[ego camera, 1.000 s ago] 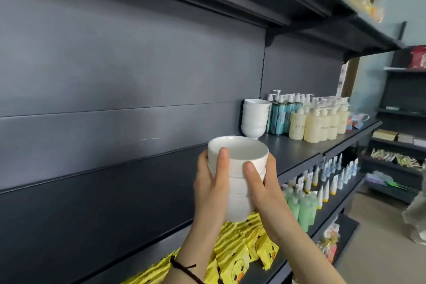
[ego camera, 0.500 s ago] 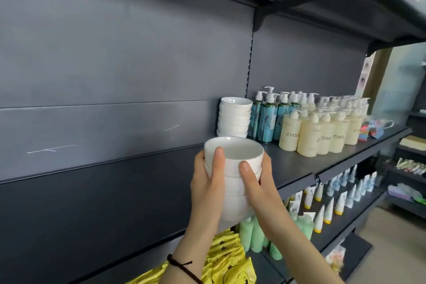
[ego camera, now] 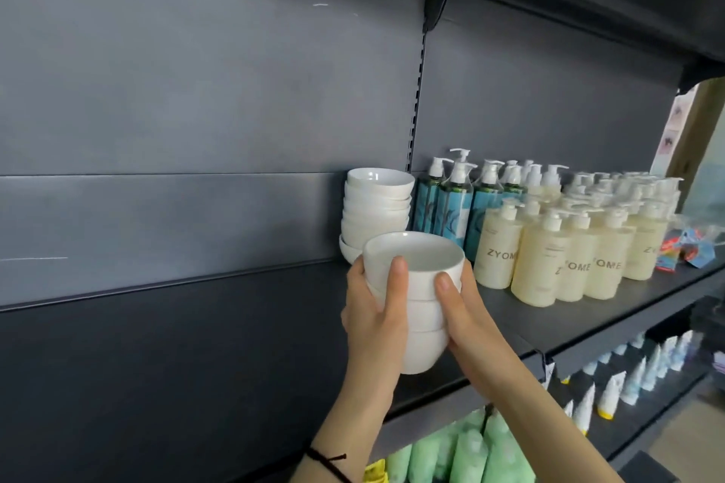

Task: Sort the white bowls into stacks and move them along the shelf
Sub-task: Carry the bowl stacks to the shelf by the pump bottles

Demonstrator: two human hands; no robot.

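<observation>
Left hand (ego camera: 372,320) and right hand (ego camera: 467,316), clasping the carried stack (ego camera: 421,310), have neared the shelved stack (ego camera: 376,204) beyond them: set-down looks close.

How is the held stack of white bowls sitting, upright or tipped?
Upright: the held stack of white ceramic bowls has its rims facing up, between left hand and right hand.

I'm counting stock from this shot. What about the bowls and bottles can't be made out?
- The held stack: bowl count, head view; left hand and right hand cover its sides.
- The shelf stack: its base, head view, hidden behind the held stack.
- The blue bottles: label text too small, head view; cream bottles hide the rear rows.
</observation>
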